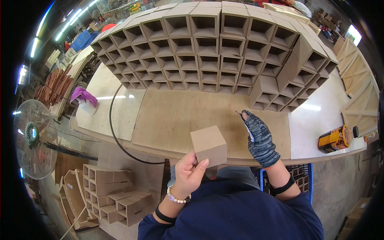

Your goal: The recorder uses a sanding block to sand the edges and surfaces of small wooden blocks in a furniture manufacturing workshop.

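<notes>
My bare left hand (188, 174) grips a small brown cube-shaped box (210, 146) by its near left side, over the front edge of the table. Its plain top and one side face me. To the right, my right hand (261, 140), in a grey-black knit glove with a bare fingertip showing, is closed on a thin flat piece (247, 127) with a pale edge. What that piece is, I cannot make out. The two hands are apart, and the thin piece does not touch the box. Beyond them rises a stacked wall of open-fronted brown boxes (186, 62).
A worktable (176, 120) spans the middle. On it stand a white container with a purple cloth (84, 96) and an orange jar (334, 139). A black hose (111, 116) curves over its left edge. More boxes (108, 180), a fan (32, 134) and a blue crate (311, 182) stand around.
</notes>
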A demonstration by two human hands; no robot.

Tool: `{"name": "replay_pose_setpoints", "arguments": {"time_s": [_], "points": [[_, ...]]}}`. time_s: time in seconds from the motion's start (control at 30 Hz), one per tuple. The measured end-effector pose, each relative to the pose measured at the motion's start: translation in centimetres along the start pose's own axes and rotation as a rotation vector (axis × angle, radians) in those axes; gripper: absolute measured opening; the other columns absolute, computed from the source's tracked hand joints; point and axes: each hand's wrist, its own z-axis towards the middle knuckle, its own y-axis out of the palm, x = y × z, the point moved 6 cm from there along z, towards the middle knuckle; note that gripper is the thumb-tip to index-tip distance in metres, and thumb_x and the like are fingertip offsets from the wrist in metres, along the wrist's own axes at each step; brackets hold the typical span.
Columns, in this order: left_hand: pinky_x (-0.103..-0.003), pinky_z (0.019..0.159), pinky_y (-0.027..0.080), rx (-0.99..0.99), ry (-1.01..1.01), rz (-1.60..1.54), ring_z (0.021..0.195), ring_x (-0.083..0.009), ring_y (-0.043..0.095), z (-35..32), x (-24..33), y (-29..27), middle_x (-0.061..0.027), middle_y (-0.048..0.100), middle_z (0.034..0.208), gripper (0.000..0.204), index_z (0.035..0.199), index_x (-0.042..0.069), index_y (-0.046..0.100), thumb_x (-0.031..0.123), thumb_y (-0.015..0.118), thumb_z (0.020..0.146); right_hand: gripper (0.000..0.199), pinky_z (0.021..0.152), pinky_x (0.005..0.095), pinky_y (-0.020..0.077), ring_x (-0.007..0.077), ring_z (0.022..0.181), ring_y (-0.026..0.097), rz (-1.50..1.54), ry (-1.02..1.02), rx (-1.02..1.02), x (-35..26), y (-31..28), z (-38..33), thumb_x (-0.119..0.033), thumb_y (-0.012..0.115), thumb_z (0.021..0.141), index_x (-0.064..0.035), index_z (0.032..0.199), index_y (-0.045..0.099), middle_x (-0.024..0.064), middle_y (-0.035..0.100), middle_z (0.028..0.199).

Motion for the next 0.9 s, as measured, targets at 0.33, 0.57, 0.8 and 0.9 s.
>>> {"name": "replay_pose_setpoints", "arguments": {"time_s": [0.33,0.57,0.8,0.9], "points": [[-0.026,0.043,0.036,0.161,0.014,0.343,0.047,-0.0061,0.047,0.6,-5.7,-0.7,-0.0086,0.051,0.054,0.010,0.075,0.001,0.047,0.002,0.055,0.080,0.058,0.098,0.0400,0.0347,0.0329,0.113,0.047,-0.050,-0.001,-0.058,-3.7,1.5,0.5,0.003,0.051,0.072,-0.0026,0.129,0.039,0.0178,0.047,0.124],[-0.031,0.042,0.036,0.101,0.127,0.674,0.041,-0.0250,0.045,1.1,-4.5,1.1,-0.0124,0.046,0.051,0.016,0.069,0.001,0.043,0.002,0.056,0.079,0.051,0.099,0.0442,0.0313,0.0321,0.115,0.045,-0.126,-0.034,-0.245,-1.7,5.9,0.7,-0.012,0.043,0.082,-0.0019,0.131,0.035,0.0170,0.045,0.125],[-0.032,0.041,0.035,0.084,0.148,0.727,0.042,-0.0261,0.043,0.4,-4.4,1.3,-0.0129,0.043,0.052,0.022,0.065,0.001,0.040,0.004,0.057,0.079,0.048,0.102,0.0417,0.0283,0.0314,0.115,0.045,-0.134,-0.097,-0.321,-2.6,5.7,-0.4,-0.014,0.043,0.083,0.0007,0.128,0.037,0.0190,0.046,0.124],[-0.030,0.042,0.035,0.146,0.138,0.548,0.042,-0.0249,0.042,0.0,-5.6,0.8,-0.0121,0.043,0.052,0.022,0.065,0.002,0.041,0.004,0.058,0.079,0.050,0.102,0.0408,0.0290,0.0321,0.116,0.044,-0.063,-0.018,-0.254,-2.1,5.5,-0.9,-0.013,0.044,0.082,0.0009,0.129,0.036,0.0201,0.045,0.124]]}}
